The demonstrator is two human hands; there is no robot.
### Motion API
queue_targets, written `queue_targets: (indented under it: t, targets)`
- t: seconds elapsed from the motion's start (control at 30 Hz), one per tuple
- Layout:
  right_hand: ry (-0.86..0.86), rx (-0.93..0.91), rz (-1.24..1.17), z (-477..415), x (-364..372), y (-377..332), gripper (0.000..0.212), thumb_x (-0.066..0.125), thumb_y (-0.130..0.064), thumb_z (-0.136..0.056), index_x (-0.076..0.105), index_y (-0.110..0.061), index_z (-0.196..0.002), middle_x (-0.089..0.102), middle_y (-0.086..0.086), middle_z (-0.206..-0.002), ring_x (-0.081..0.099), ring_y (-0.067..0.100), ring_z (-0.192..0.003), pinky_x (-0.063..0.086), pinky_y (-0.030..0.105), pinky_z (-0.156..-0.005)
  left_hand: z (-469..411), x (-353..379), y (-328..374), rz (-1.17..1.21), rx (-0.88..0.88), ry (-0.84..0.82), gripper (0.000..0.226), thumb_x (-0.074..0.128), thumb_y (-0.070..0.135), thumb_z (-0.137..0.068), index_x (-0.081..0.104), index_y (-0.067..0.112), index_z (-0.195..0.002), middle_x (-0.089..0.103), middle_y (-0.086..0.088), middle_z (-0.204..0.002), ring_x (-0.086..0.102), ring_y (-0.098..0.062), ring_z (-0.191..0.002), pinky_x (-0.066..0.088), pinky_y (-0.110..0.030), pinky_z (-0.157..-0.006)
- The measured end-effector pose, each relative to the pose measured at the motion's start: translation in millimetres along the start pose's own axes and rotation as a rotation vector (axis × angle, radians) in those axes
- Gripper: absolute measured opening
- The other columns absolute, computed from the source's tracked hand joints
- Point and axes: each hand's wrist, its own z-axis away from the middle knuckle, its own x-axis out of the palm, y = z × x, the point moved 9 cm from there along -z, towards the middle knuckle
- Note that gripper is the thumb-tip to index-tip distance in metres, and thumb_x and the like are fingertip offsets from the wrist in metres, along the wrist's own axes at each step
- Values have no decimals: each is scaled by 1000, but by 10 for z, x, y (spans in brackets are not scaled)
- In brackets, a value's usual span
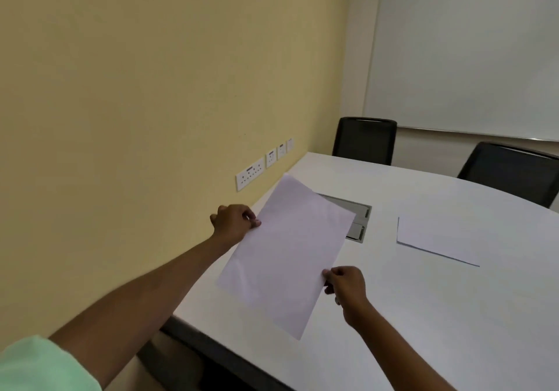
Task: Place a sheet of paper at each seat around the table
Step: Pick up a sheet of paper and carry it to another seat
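Observation:
I hold a white sheet of paper [284,254] just above the near left corner of the white table [423,315]. My left hand [234,221] pinches the sheet's left edge and my right hand [346,288] pinches its right edge. The sheet is tilted, with its far corner pointing toward the wall. A second white sheet [435,239] lies flat on the table to the right, near the two black chairs [364,139] [514,173] at the far side.
A grey cable box [357,218] is set into the tabletop, partly hidden by the held sheet. The yellow wall with several power sockets [251,173] runs along the table's left side. A whiteboard [469,58] hangs behind the chairs.

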Motion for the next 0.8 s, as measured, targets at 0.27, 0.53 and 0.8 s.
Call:
queue_targets:
  t: [0.27,0.53,0.8]
  targets:
    - [81,169,132,-1075,661,670,28,58,-14,-87,54,-9,-60,61,12,-64,49,20,-54,41,31,-58,-950,1330,-1154,63,-236,-214,24,79,35,-73,63,24,-59,69,6,-79,56,-26,-100,31,-37,-78]
    - [89,352,238,-1754,925,1593,32,58,-16,-86,41,-13,-59,52,7,-61,46,19,-57,33,28,-56,-1230,2330,-2069,-3,-382,-331,21,79,37,-73,67,23,-61,68,8,-73,56,-25,-96,30,-35,-72]
    - [114,454,326,-1934,1061,2191,27,59,-18,-88,48,-14,-64,51,5,-62,44,20,-56,32,27,-54,-1233,2926,-2473,-101,-385,-408,22,78,41,-72,65,28,-61,66,8,-77,48,-26,-103,30,-35,-76]
